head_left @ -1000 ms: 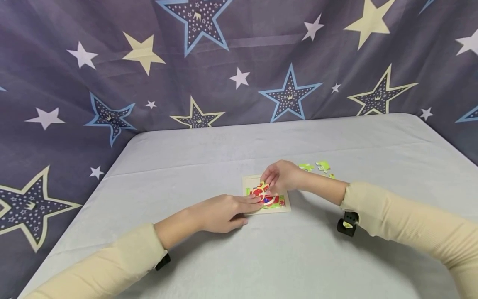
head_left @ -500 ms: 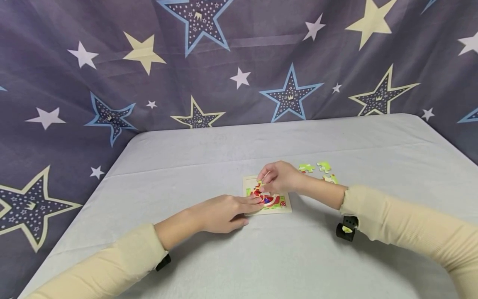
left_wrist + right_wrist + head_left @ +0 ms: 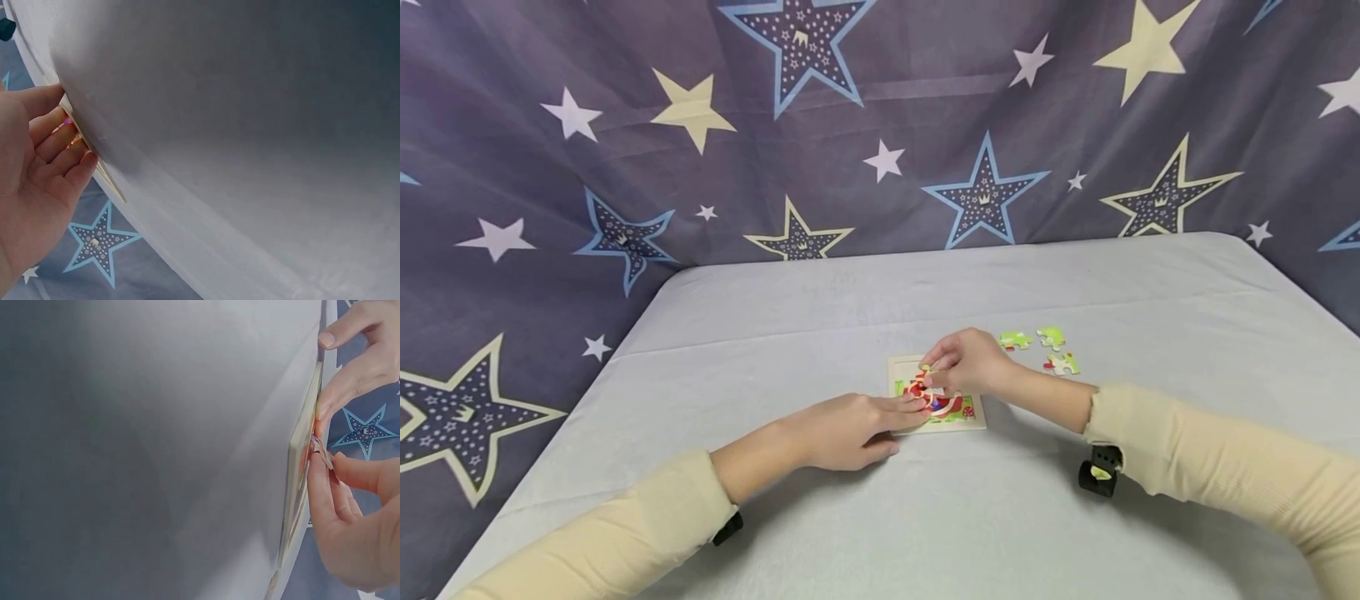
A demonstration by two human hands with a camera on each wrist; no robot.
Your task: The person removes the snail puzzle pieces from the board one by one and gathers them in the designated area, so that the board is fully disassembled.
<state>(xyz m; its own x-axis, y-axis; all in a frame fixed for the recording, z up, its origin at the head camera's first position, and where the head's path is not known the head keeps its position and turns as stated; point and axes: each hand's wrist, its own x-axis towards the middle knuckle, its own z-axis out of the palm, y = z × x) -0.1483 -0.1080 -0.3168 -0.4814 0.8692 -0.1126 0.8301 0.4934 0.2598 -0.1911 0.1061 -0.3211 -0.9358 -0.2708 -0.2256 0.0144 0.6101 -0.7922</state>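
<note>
A small wooden jigsaw tray [image 3: 957, 426] lies on the table, with a red, green and blue picture partly showing. My left hand [image 3: 853, 427] rests with extended fingers on the picture's left part, covering some of it. Over the upper middle of the tray, my right hand [image 3: 973, 362] pinches a jigsaw piece [image 3: 322, 454] between thumb and fingers. In the right wrist view that piece is tilted, close to the picture and near the left fingertips. The left wrist view has my left hand [image 3: 47, 169] at the tray's edge, its fingers hiding most of the picture.
Loose jigsaw pieces lie beyond my right forearm: a green one [image 3: 1015, 340], another green one [image 3: 1051, 337] and one with red on it [image 3: 1064, 363]. A pale cloth covers the table [image 3: 820, 317]. Behind it hangs a dark star-patterned curtain [image 3: 880, 92].
My right hand has shifted and turned the pinched piece slightly over the tray. The loose piece with red shows more fully beyond the forearm. My left hand stays in place.
</note>
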